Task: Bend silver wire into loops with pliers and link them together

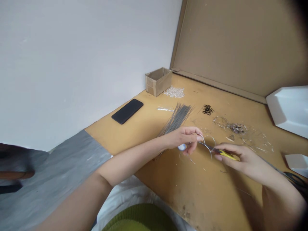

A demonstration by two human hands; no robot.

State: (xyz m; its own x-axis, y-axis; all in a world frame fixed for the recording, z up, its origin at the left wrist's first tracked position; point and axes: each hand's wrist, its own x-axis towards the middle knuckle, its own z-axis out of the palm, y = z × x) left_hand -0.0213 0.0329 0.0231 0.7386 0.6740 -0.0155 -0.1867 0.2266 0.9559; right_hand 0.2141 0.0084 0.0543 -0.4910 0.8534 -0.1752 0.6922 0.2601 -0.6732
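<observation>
My left hand (189, 138) pinches a thin silver wire (209, 152) bent into curved loops. Closed around yellow-handled pliers (227, 155), my right hand (243, 160) keeps their dark jaws pointing left, at the wire. Whether the jaws touch it I cannot tell. A small round white-and-blue piece (182, 147) shows under my left hand; what it belongs to is hidden. Just behind my left wrist lies a bundle of straight grey wires (178, 117), partly covered by the forearm.
A cardboard box (157, 86) stands by the wall beside a pile of small clear pieces (175, 92). A black phone (127, 111) lies at left. Black rings (208, 109) and tangled wire pieces (238, 128) lie beyond my hands. White containers (290, 110) line the right side.
</observation>
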